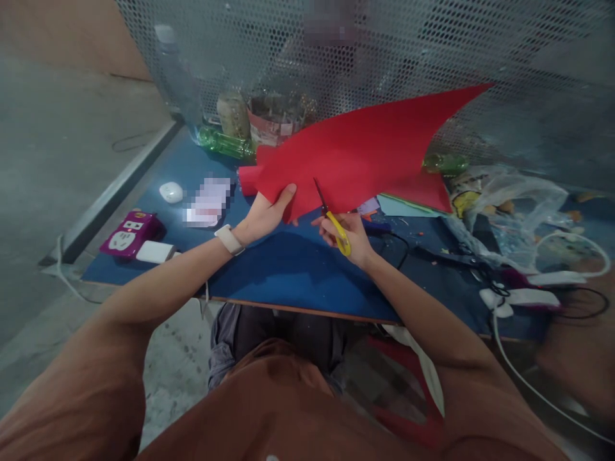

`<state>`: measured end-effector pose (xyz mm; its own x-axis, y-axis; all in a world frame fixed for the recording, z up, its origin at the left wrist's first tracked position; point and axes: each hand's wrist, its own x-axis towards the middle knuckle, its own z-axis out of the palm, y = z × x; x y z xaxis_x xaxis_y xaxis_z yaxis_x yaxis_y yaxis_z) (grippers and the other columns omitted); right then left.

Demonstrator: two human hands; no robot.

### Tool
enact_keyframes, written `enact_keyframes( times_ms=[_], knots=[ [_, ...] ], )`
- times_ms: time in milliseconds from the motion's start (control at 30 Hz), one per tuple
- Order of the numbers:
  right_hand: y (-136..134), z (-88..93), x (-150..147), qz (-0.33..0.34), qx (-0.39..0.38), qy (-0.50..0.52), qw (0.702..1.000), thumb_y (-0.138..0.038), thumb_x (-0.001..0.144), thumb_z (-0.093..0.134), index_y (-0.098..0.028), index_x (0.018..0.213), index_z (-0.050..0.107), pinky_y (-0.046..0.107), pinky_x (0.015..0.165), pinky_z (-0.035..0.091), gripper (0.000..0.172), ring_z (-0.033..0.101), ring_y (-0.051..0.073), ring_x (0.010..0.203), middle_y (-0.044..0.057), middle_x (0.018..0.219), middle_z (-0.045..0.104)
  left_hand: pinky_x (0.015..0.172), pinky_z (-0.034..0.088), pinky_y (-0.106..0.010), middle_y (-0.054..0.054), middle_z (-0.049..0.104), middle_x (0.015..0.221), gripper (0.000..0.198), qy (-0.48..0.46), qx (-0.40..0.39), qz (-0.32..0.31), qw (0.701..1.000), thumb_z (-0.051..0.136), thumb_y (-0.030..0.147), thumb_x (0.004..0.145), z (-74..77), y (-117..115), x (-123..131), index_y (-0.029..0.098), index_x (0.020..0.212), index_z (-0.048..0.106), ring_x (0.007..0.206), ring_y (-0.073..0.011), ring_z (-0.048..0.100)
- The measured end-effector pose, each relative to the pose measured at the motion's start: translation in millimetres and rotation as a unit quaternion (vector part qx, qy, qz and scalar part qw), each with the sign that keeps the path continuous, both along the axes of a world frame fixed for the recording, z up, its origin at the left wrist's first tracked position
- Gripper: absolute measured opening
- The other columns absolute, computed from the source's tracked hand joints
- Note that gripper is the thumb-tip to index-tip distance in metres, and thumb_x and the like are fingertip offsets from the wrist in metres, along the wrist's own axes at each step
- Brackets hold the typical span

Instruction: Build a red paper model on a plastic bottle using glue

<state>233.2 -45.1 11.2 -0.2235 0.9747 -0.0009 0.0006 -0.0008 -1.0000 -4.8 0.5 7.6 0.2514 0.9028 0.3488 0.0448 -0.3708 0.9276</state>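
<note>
A large red sheet (pixel 355 153), curved and raised above the table, is pinched at its lower left edge by my left hand (pixel 271 214). The thumb lies on top of the sheet and the fingers are mostly hidden under it. My right hand (pixel 353 237) holds a pair of yellow-handled scissors (pixel 340 234). Their dark blades point up and left at the sheet's lower edge; whether both blades straddle it I cannot tell. Red rolled material (pixel 248 180) lies behind my left hand, partly covered by the sheet.
On the blue table (pixel 288 275) are a purple power socket (pixel 132 235), a white earbud case (pixel 171 192), a phone (pixel 209 202) and a green bottle (pixel 225 143). A clear plastic bag (pixel 509 211) and cables crowd the right side. Perforated metal mesh (pixel 408 57) stands behind.
</note>
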Motion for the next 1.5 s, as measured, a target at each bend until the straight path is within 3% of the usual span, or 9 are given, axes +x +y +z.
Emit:
enact_keyframes(
  times_ms=[233, 467, 667, 833, 1100, 1500],
  knots=[
    [2.9, -5.5, -2.3, -0.029, -0.015, 0.028, 0.999, -0.08, 0.06, 0.114, -0.022, 0.081, 0.067, 0.023, 0.043, 0.037, 0.078, 0.055, 0.008, 0.046, -0.001, 0.07, 0.073, 0.083, 0.077, -0.051, -0.011, 0.074, 0.067, 0.086, 0.015, 0.0, 0.005, 1.0, 0.049, 0.099, 0.111, 0.9, 0.5, -0.1, 0.023, 0.076, 0.071, 0.066, -0.0273, 0.076],
    [1.7, -7.8, -2.2, -0.047, 0.026, 0.003, 0.999, -0.074, 0.074, 0.11, -0.021, 0.077, 0.074, 0.024, 0.038, 0.033, 0.064, 0.049, 0.007, 0.04, -0.002, 0.061, 0.067, 0.074, 0.074, -0.047, -0.01, 0.073, 0.066, 0.084, -0.008, -0.009, 0.005, 1.0, 0.054, 0.102, 0.108, 2.1, -0.1, 0.5, 0.025, 0.078, 0.072, 0.063, -0.0254, 0.075],
    [0.5, -6.8, -2.3, -0.046, 0.039, -0.016, 0.998, -0.084, 0.077, 0.103, -0.023, 0.071, 0.066, 0.025, 0.038, 0.035, 0.071, 0.047, 0.007, 0.039, -0.001, 0.06, 0.065, 0.076, 0.074, -0.048, -0.011, 0.074, 0.07, 0.077, -0.021, -0.024, 0.001, 0.999, 0.061, 0.097, 0.108, 0.3, 1.2, 1.2, 0.024, 0.086, 0.072, 0.065, -0.0271, 0.077],
    [-0.8, -7.3, 0.3, -0.016, 0.018, -0.035, 0.999, -0.091, 0.081, 0.095, -0.023, 0.077, 0.069, 0.026, 0.038, 0.037, 0.073, 0.049, 0.009, 0.04, -0.002, 0.058, 0.063, 0.071, 0.075, -0.048, -0.009, 0.076, 0.071, 0.076, -0.027, -0.032, -0.005, 0.999, 0.065, 0.1, 0.104, -2.6, 2.0, 1.2, 0.025, 0.091, 0.072, 0.062, -0.0267, 0.076],
    [-0.6, -5.3, -3.4, -0.026, 0.028, -0.034, 0.999, -0.087, 0.08, 0.099, -0.022, 0.072, 0.069, 0.025, 0.037, 0.033, 0.072, 0.047, 0.009, 0.038, -0.002, 0.054, 0.06, 0.067, 0.071, -0.046, -0.01, 0.077, 0.072, 0.076, -0.039, -0.035, -0.011, 0.999, 0.069, 0.099, 0.102, -2.8, 2.3, 0.2, 0.024, 0.092, 0.072, 0.061, -0.0263, 0.077],
    [0.5, -4.1, -0.5, -0.031, 0.025, -0.017, 0.999, -0.083, 0.076, 0.104, -0.02, 0.074, 0.077, 0.026, 0.035, 0.032, 0.069, 0.046, 0.008, 0.034, -0.004, 0.052, 0.059, 0.074, 0.073, -0.049, -0.011, 0.075, 0.07, 0.077, -0.027, -0.032, -0.016, 0.999, 0.063, 0.098, 0.106, 2.0, 0.7, -0.2, 0.024, 0.085, 0.073, 0.063, -0.0268, 0.076]
  ],
)
